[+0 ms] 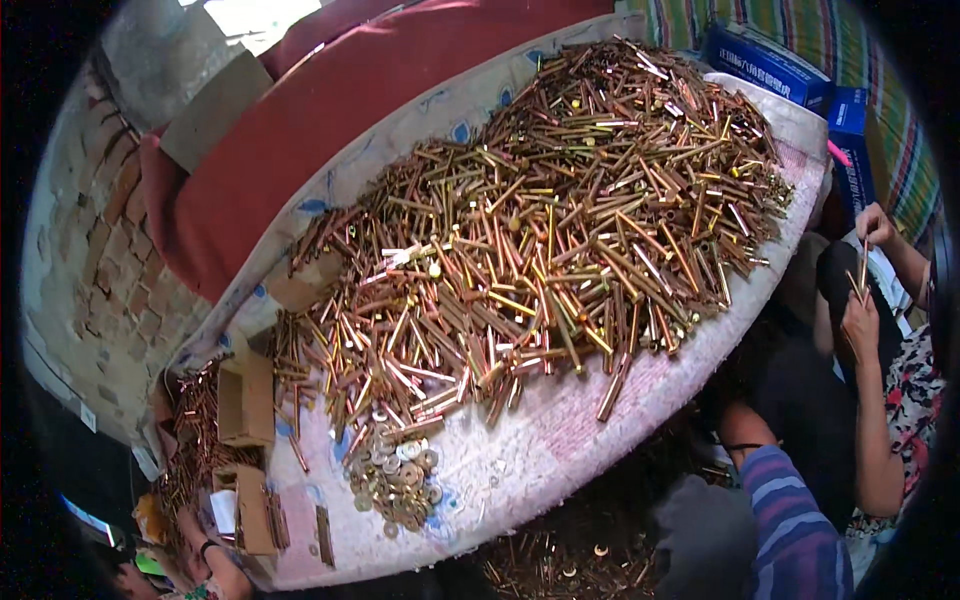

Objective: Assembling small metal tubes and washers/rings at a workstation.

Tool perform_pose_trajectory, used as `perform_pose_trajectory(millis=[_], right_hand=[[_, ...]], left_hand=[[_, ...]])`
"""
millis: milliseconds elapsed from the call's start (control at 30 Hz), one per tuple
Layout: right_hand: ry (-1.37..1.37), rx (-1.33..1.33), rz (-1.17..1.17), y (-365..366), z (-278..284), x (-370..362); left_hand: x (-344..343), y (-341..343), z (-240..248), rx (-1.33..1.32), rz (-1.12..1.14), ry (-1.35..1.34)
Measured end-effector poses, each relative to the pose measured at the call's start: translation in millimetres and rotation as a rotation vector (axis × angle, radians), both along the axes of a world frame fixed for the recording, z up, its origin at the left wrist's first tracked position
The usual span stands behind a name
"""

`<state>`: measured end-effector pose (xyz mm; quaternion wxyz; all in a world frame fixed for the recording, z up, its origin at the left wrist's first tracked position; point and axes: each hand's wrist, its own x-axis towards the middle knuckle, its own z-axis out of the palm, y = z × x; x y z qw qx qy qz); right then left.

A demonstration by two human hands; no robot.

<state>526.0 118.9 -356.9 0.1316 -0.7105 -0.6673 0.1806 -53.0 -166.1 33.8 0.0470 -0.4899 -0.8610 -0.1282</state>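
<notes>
Striped sleeve (797,520) cut by near edge; the hand past its wrist lost in shadow. Far-right co-worker (905,400) cut off at right; slim pieces (863,268) held there too small to identify. Bolt pile (560,220): lower layers hidden.

Dark red cloth (290,170) draped along the far left side; flat brown panel (215,112) stood against it. Worn brick wall (125,240) behind, bright opening (262,14) at the top edge. Upper right: two blue printed cartons, one (768,66) farther back, the other (850,150) just beside it, both near a multicoloured striped cloth (900,175). Co-worker's floral top (912,395) showed at far right, partly cut off by the dark rim.
</notes>
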Motion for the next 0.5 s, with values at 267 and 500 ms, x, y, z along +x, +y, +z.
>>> perform_pose_trajectory(millis=[267,500], right_hand=[[0.02,0.002,-0.019,-0.3,0.4,3.9],[0.024,0.017,-0.024,1.8,1.7,8.5]], left_hand=[[3.5,2.7,0.4,0.064,-0.075,0.032],[0.0,1.1,-3.9,0.054,-0.086,-0.016]])
